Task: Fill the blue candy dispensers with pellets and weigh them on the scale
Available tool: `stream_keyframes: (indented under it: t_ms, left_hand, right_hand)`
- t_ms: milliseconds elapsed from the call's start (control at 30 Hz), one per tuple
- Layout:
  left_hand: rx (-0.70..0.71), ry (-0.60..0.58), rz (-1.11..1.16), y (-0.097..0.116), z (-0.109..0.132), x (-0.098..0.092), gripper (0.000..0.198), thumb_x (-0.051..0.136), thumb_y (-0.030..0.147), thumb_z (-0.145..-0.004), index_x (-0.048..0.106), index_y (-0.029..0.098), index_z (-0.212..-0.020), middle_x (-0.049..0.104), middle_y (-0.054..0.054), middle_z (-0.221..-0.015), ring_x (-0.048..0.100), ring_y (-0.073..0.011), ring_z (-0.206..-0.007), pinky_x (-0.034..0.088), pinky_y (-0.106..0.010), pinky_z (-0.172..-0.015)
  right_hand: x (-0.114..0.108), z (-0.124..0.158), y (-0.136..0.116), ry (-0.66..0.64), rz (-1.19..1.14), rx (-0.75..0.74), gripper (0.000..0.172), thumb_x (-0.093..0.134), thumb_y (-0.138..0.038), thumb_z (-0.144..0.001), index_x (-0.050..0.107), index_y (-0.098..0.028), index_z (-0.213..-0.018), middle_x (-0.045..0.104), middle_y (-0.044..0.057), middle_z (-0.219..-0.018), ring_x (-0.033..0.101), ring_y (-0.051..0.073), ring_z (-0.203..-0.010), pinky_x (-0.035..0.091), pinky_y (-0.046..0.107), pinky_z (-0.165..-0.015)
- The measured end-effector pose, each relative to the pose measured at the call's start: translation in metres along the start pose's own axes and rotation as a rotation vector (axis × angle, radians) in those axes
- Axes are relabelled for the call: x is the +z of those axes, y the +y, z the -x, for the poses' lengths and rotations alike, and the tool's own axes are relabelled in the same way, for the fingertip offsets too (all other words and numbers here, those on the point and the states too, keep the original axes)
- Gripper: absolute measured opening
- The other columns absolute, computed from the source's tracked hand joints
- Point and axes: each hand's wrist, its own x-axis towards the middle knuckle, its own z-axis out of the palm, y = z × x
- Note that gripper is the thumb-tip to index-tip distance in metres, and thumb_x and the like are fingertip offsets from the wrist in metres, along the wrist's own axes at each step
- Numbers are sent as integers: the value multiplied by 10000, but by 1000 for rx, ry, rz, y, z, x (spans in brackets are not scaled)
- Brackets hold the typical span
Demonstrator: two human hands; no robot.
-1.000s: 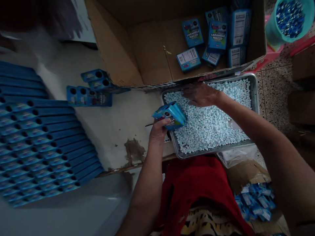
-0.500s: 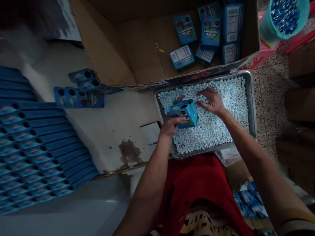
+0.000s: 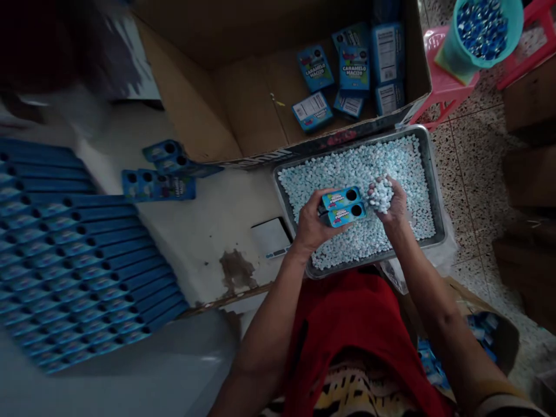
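The left hand [image 3: 311, 225] is closed around a pair of blue "Caramelo Macizo" boxes [image 3: 341, 208], their round dark openings facing right, above the metal tray [image 3: 438, 202] of pale blue and white candies [image 3: 343, 250]. Just beside those openings, the right hand [image 3: 397, 204] is cupped, fingers partly curled around a heaped handful of candies [image 3: 380, 195]. A digital scale [image 3: 270, 234] lies on the worktop [image 3: 186, 246] left of the tray — an open cardboard carton [image 3: 249, 110] stands beyond it.

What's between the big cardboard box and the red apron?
The head view shows a metal tray of pale pellets, left hand, blue boxes and right hand above it.
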Motion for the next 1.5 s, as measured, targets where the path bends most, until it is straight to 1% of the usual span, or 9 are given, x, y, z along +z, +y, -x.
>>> stream_keyframes:
  t_ms: [133, 300, 467, 767, 933, 1033, 1233, 1333, 1500]
  left_hand:
    - [-3, 87, -160, -1, 5, -6, 859, 1087, 525, -519, 713, 265, -1248, 783, -83, -1240, 744, -349, -1186, 573, -468, -1120]
    - [138, 100, -221, -14, 3, 6, 819, 1032, 579, -628, 680, 253, -1291, 763, -123, -1320, 720, -366, -1274, 537, -496, -1170]
    - [181, 47, -260, -20, 5, 6, 774, 989, 593, -697, 665, 260, -1316, 753, -123, -1330, 706, -360, -1281, 526, -518, -1176]
    - [285, 79, -302, -9, 4, 3, 671, 980, 464, -724, 676, 264, -1288, 708, -104, -1241, 681, -324, -1206, 561, -483, -1094]
    - [258, 122, -196, -20, -5, 0, 717, 1016, 562, -653, 688, 267, -1218, 713, -105, -1226, 675, -351, -1228, 533, -526, -1143]
    - [212, 127, -139, -27, -11, -11, 804, 1049, 621, -577, 692, 268, -1205, 707, -108, -1242, 676, -365, -1244, 520, -545, -1160]
    - [113, 146, -216, -31, -17, -51, 851, 1065, 615, -535, 707, 277, -1229, 735, -86, -1254, 686, -354, -1221, 526, -503, -1140]
    - [121, 130, -310, -34, -18, -69, 820, 1087, 549, -511, 737, 285, -1204, 757, -81, -1239, 679, -371, -1214, 483, -524, -1173]
    - [101, -16, -457, -53, -22, -69, 729, 1066, 452, -549, 757, 278, -1186, 777, -88, -1195, 684, -367, -1143, 508, -508, -1097]
  right_hand:
    - [28, 30, -31, -97, -100, -9, 438, 692, -702, -867, 644, -266, -866, 711, 36, -781, 709, 249, -804, 651, 446, -793]
    - [60, 50, -40, -223, 102, -269, 480, 533, -744, -939, 627, -277, -885, 681, 70, -868, 698, 295, -951, 593, 515, -953]
    - [69, 49, -31, -268, 341, -436, 587, 344, -790, -974, 665, -299, -965, 640, 105, -973, 635, 334, -1013, 531, 539, -984]
    - [98, 69, -42, -179, 315, -483, 626, 355, -800, -1001, 653, -284, -811, 625, 91, -871, 671, 305, -939, 572, 525, -985]
    - [90, 79, -33, -280, 358, -513, 631, 311, -744, -1059, 714, -288, -888, 745, 78, -951, 743, 320, -1122, 516, 591, -1161]
    - [49, 73, -29, -134, 521, -572, 618, 297, -701, -1092, 761, -294, -1066, 762, 91, -1263, 694, 318, -1320, 490, 625, -1207]
    - [-61, 36, 3, 507, 1125, -584, 511, 492, -653, -1055, 748, -265, -1268, 661, 143, -1452, 569, 344, -1472, 367, 665, -1290]
    - [-58, 18, 33, 595, 1202, -556, 620, 510, -684, -1036, 662, -238, -1440, 636, 176, -1489, 541, 363, -1494, 319, 702, -1305]
    - [-1, 6, 71, 629, 954, -506, 733, 810, -704, -806, 689, -212, -1336, 661, 173, -1380, 598, 352, -1375, 426, 629, -1254]
